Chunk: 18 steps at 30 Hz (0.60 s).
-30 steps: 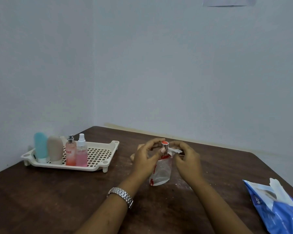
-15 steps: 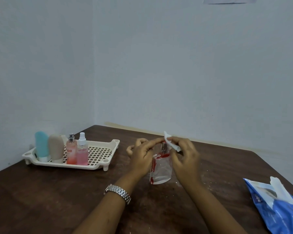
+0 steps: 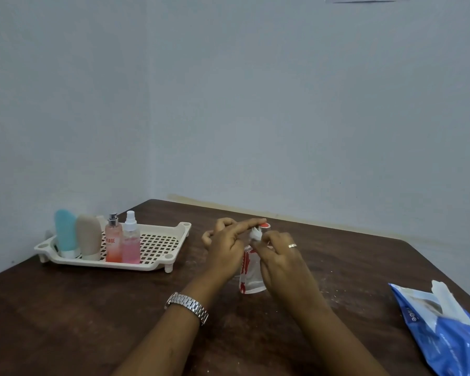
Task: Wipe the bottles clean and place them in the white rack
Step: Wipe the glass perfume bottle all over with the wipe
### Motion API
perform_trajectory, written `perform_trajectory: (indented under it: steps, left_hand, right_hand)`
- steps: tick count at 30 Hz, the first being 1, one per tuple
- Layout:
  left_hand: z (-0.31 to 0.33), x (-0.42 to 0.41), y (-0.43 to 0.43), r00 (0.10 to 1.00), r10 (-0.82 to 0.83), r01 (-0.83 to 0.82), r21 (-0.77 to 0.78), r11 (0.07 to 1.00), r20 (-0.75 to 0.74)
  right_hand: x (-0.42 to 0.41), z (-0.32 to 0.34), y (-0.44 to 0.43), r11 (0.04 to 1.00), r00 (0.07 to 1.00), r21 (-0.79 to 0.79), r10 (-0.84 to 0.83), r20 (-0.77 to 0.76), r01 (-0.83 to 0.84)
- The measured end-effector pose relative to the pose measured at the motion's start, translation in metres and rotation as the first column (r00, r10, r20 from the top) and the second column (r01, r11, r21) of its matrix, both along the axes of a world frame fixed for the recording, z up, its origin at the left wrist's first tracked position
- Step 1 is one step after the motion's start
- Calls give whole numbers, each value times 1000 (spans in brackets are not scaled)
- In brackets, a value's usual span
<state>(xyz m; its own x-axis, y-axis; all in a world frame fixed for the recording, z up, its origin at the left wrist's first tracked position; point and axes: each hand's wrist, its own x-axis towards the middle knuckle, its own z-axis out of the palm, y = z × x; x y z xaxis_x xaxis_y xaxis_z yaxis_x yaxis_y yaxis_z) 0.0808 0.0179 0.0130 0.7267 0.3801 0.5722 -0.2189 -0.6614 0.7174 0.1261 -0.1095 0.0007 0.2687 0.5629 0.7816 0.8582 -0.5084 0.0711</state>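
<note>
Four bottles [image 3: 114,241] in white rack [image 3: 158,265] — clear bottle [image 3: 251,278] between left hand [image 3: 225,253], right hand [image 3: 280,256]

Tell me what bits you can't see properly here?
Head view: the clear plastic bottle with red print is half hidden by the left hand and the right hand, which pinches a crumpled white wipe.
Blue-and-white plastic packet: cut off by the right and bottom edges.
White thing in the white slotted rack: hidden behind the tan squeeze tube.

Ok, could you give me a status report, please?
Left hand holds clear bottle, forefinger on red cap. Right hand pinches white wipe at its neck. Nothing between bottle and white rack.
</note>
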Motion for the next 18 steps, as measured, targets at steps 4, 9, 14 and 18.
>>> perform_trajectory:
  steps: [4, 9, 14, 18]
  left_hand:
    - [1, -2, -1, 999, -3, 1, 64, 998, 34]
    - [-1, 0, 3, 1000, 4, -4, 42, 999, 16]
    - [0, -1, 2, 1000, -8, 6, 75, 997, 25]
    - [-1, 0, 5, 999, 13, -16, 95, 995, 34]
  right_hand:
    - [-3, 12, -2, 996, 992, 82, 49, -113, -40]
    - [-5, 12, -7, 995, 986, 88, 62, -153, -49]
    - [-12, 4, 0, 995, 963, 100, 55, -264, -30]
    - [-21, 8, 4, 994, 921, 42, 107, -374, -99]
